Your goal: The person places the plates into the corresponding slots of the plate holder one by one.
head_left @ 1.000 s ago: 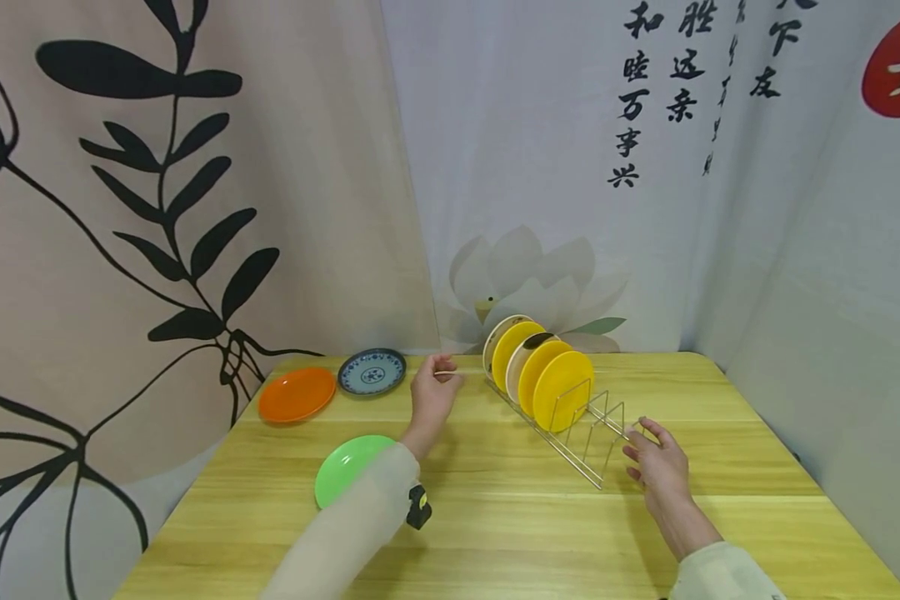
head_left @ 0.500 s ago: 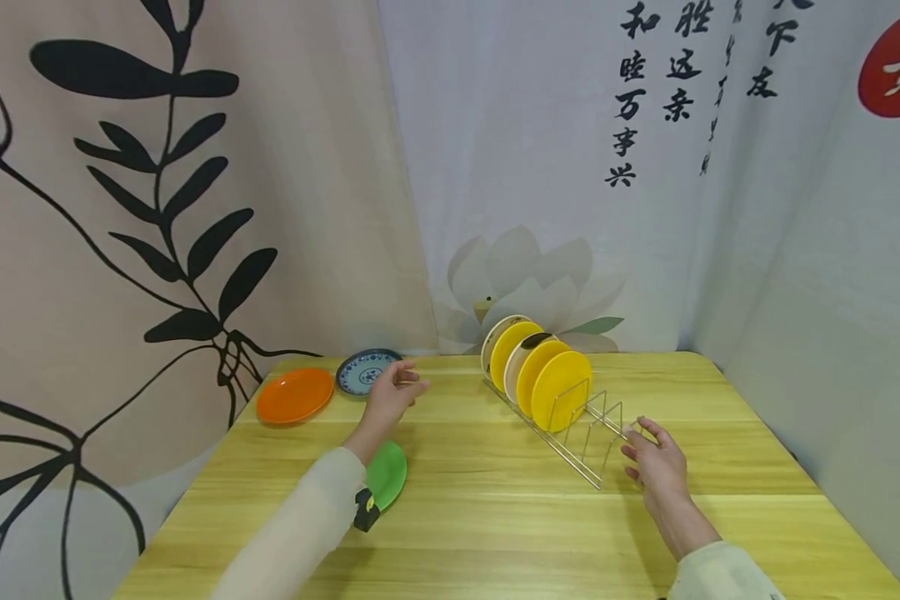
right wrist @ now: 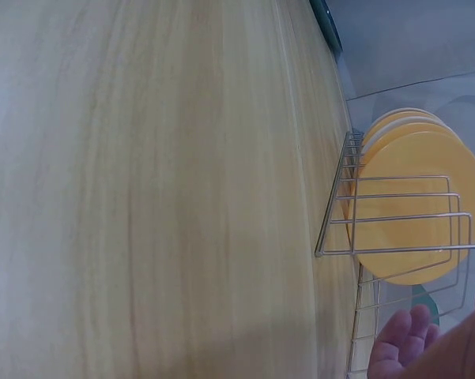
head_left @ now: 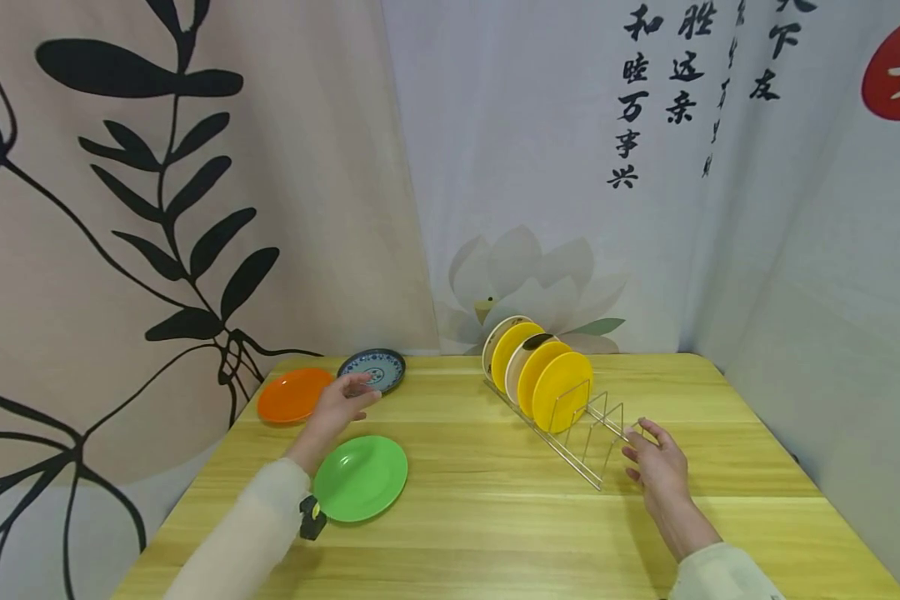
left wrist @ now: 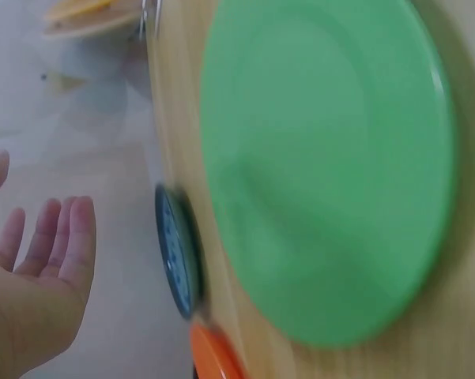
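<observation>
The rack (right wrist: 415,250) is thin, silvery wire with angular upright loops.

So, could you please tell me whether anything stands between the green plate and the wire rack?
Nothing visible does: in the head view, bare tabletop lies between the green plate and the wire rack. The right hand is at the rack's opposite side, off that line.

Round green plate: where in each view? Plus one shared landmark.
Head: round green plate, lower part, left of centre.
Left wrist: plate right of centre, cut by top edge.
Right wrist: not in it.
Shared landmark: silver wire rack; right of centre in head, cropped at top left in left wrist, right side in right wrist.
</observation>
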Available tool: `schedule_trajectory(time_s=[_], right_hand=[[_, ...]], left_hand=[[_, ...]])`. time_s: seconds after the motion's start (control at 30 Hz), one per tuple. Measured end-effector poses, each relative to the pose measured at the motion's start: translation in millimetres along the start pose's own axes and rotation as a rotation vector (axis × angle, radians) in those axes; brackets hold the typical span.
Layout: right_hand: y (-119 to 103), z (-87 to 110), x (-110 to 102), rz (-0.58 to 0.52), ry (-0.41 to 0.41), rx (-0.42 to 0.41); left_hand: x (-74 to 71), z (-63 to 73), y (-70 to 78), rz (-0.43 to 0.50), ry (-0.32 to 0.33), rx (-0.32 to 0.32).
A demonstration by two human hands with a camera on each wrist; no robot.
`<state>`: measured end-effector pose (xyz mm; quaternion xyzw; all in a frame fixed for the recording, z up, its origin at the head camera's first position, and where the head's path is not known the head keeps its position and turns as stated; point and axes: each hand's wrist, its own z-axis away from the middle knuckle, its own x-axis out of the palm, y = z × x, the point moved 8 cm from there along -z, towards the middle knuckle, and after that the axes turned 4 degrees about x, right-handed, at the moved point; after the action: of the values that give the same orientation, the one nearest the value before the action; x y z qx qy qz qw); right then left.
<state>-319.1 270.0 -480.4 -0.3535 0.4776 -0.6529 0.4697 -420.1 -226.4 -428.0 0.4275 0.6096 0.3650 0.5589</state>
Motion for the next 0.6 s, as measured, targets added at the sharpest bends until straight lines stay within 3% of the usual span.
schedule_trajectory(time_s=[0.3,0.6], right_hand=[[0.0,0.0,0.1,-0.005,0.001,0.001],[0.4,0.3,-0.3,-0.006,0.011,0.004]], left_hand=[[-35.7,15.1,-21.1,-0.052,0.001,-0.043],[-54.2,28.6,-41.4,-0.052,-0.024,-0.071]])
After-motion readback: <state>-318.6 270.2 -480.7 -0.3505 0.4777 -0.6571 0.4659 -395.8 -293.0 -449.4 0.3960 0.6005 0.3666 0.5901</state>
